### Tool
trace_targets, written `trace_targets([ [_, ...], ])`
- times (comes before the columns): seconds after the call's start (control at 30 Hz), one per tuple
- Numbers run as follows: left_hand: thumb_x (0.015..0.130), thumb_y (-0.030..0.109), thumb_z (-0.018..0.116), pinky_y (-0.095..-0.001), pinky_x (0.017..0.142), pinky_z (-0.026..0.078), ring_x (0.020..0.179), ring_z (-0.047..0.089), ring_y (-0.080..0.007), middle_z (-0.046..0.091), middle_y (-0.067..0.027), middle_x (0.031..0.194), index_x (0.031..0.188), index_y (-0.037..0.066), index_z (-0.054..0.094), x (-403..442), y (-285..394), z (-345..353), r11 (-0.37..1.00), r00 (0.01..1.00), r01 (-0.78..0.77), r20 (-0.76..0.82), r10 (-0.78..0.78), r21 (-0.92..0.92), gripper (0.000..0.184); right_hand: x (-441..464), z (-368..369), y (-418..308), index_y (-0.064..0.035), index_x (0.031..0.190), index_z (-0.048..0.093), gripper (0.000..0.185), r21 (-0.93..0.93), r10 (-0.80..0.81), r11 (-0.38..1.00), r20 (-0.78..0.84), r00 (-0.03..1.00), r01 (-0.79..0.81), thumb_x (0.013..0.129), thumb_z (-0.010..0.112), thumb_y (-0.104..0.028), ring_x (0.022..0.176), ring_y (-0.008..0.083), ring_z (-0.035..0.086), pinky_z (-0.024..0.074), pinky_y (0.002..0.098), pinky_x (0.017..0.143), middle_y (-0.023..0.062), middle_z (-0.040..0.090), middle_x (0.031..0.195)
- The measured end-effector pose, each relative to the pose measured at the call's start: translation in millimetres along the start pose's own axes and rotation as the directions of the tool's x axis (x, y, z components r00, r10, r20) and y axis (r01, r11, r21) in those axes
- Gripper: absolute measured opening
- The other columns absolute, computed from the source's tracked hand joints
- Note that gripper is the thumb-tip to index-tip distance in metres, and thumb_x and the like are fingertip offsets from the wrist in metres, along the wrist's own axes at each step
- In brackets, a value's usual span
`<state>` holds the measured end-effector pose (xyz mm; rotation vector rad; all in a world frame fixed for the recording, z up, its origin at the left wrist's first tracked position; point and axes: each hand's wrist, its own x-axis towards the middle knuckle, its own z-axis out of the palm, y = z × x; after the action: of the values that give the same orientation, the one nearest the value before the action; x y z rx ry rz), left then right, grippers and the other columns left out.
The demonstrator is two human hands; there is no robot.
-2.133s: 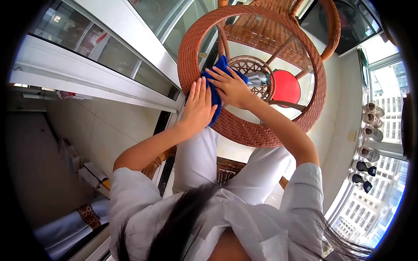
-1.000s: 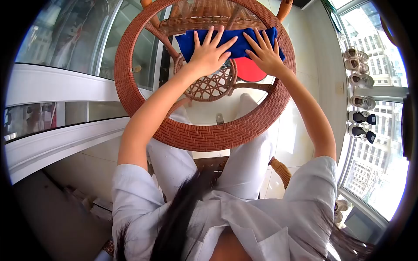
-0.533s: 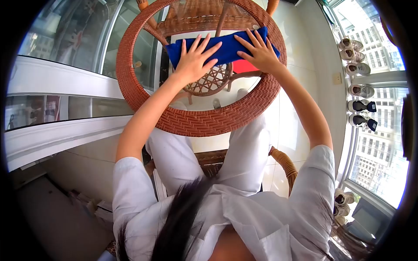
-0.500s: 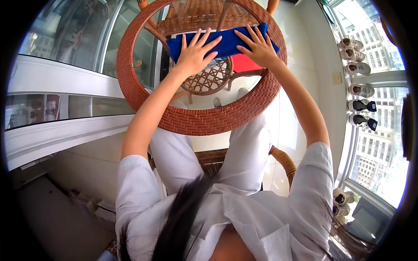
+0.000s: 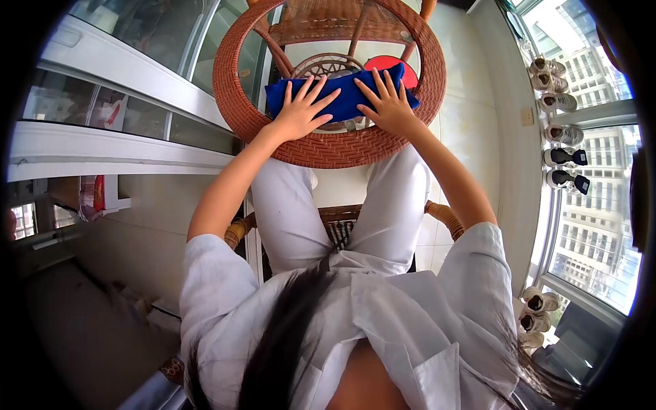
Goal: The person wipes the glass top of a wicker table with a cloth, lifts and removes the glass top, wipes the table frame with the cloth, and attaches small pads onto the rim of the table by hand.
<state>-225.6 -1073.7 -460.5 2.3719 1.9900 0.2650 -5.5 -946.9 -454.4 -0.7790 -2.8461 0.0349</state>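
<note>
L hand [image 5: 298,117] & R hand [image 5: 391,108] press flat, fingers spread, not clenched, on long blue fabric cloth [image 5: 347,99] nr near edge of round glass tabletop w/ red-brown woven rim [image 5: 328,154]. Cloth's prob. soft, light (floppy mid-span); best grip: both ends.

1. The place looks like a home's enclosed balcony.
2. A glass-topped rattan table [image 5: 235,75] and rattan chair [image 5: 335,31] furnish it.
3. Sneakers [image 5: 565,135] line the window [image 5: 593,236].
4. High-rise buildings [image 5: 593,167] show outside.
</note>
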Motion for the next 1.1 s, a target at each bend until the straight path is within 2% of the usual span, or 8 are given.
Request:
trace_targets([
  [0.37, 0.092, 0.039, 0.042, -0.0579, 0.106, 0.010, 0.135, 0.020, -0.0259, 0.021, -0.0035, 0.148, 0.136, 0.031, 0.036, -45, 18, -44, 0.993, 0.985, 0.077, 0.161, -0.063, -0.084, 0.046, -24, -29, -16, -0.0230, 0.130, 0.047, 0.045, 0.428, -0.246, 0.885, 0.098, 0.964, 0.182, 0.089, 0.047, -0.039, 0.134, 0.0230, 0.025, 0.0169, 0.0470, 0.108, 0.0041, 0.035, 0.142],
  [0.43, 0.092, 0.040, 0.042, -0.0583, 0.106, 0.012, 0.131, 0.031, -0.0226, 0.031, -0.0058, 0.143, 0.131, 0.031, 0.044, -56, 5, -46, 0.977, 0.983, 0.170, 0.091, -0.159, -0.126, 0.040, -22, -47, -3, -0.0223, 0.126, 0.052, 0.041, 0.482, -0.097, 0.876, 0.236, 0.967, -0.030, 0.088, 0.051, -0.036, 0.132, 0.0219, 0.030, 0.0203, 0.0454, 0.107, 0.0044, 0.040, 0.139],
  [0.57, 0.090, 0.038, 0.047, -0.0542, 0.104, 0.020, 0.127, 0.035, -0.0278, 0.038, -0.0095, 0.138, 0.131, 0.024, 0.044, -65, -23, -32, 0.972, 0.957, 0.213, -0.180, -0.229, -0.103, 0.044, -18, -27, 29, -0.0122, 0.115, 0.059, 0.044, 0.647, 0.252, 0.755, -0.140, 0.958, -0.104, 0.078, 0.065, -0.033, 0.120, 0.0238, 0.044, 0.0319, 0.0392, 0.100, 0.0085, 0.055, 0.123],
  [0.63, 0.084, 0.035, 0.056, -0.0537, 0.098, 0.028, 0.119, 0.042, -0.0306, 0.046, -0.0123, 0.130, 0.131, 0.015, 0.042, -61, -35, -29, 0.854, 0.840, 0.380, -0.254, -0.479, -0.355, 0.053, -18, -34, 24, -0.0092, 0.101, 0.062, 0.048, 0.278, 0.555, 0.816, -0.126, 0.823, -0.507, 0.067, 0.072, -0.041, 0.106, 0.0262, 0.052, 0.0360, 0.0395, 0.093, 0.0080, 0.062, 0.104],
  [0.77, 0.074, 0.031, 0.068, -0.0434, 0.083, 0.032, 0.097, 0.057, -0.0243, 0.064, -0.0063, 0.099, 0.123, 0.011, 0.046, -43, -39, -48, 0.772, 0.789, 0.608, 0.034, -0.613, -0.188, 0.058, -4, -42, 25, -0.0159, 0.086, 0.064, 0.037, 0.150, 0.518, 0.807, 0.285, 0.807, -0.571, 0.059, 0.075, -0.039, 0.103, 0.0248, 0.052, 0.0351, 0.0414, 0.088, 0.0048, 0.064, 0.091],
  [0.97, 0.074, 0.022, 0.063, -0.0410, 0.084, 0.033, 0.093, 0.058, -0.0238, 0.061, -0.0132, 0.101, 0.105, 0.002, 0.055, -14, -47, -63, 0.771, 0.803, 0.594, 0.224, -0.552, -0.229, 0.037, 26, -8, 52, -0.0033, 0.091, 0.057, 0.037, 0.596, 0.542, 0.644, 0.088, 0.836, -0.480, 0.066, 0.068, -0.027, 0.090, 0.0373, 0.060, 0.0470, 0.0395, 0.077, 0.0166, 0.063, 0.095],
  [1.03, 0.077, 0.023, 0.060, -0.0382, 0.082, 0.040, 0.093, 0.056, -0.0258, 0.058, -0.0171, 0.098, 0.102, -0.001, 0.051, -5, -66, -48, 0.412, 0.729, 0.583, 0.227, -0.646, -0.700, 0.035, 36, -7, 71, 0.0022, 0.099, 0.052, 0.045, 0.610, 0.613, 0.602, 0.061, 0.788, -0.516, 0.068, 0.067, -0.028, 0.091, 0.0376, 0.059, 0.0462, 0.0409, 0.078, 0.0238, 0.061, 0.096],
  [1.1, 0.081, 0.030, 0.061, -0.0350, 0.074, 0.045, 0.086, 0.057, -0.0249, 0.055, -0.0155, 0.085, 0.100, -0.002, 0.045, 1, -72, -36, 0.447, 0.701, 0.573, 0.128, -0.702, -0.687, 0.040, 40, -5, 87, 0.0061, 0.108, 0.047, 0.060, 0.614, 0.621, 0.557, 0.139, 0.771, -0.559, 0.068, 0.070, -0.032, 0.093, 0.0364, 0.059, 0.0459, 0.0414, 0.078, 0.0274, 0.059, 0.098],
])
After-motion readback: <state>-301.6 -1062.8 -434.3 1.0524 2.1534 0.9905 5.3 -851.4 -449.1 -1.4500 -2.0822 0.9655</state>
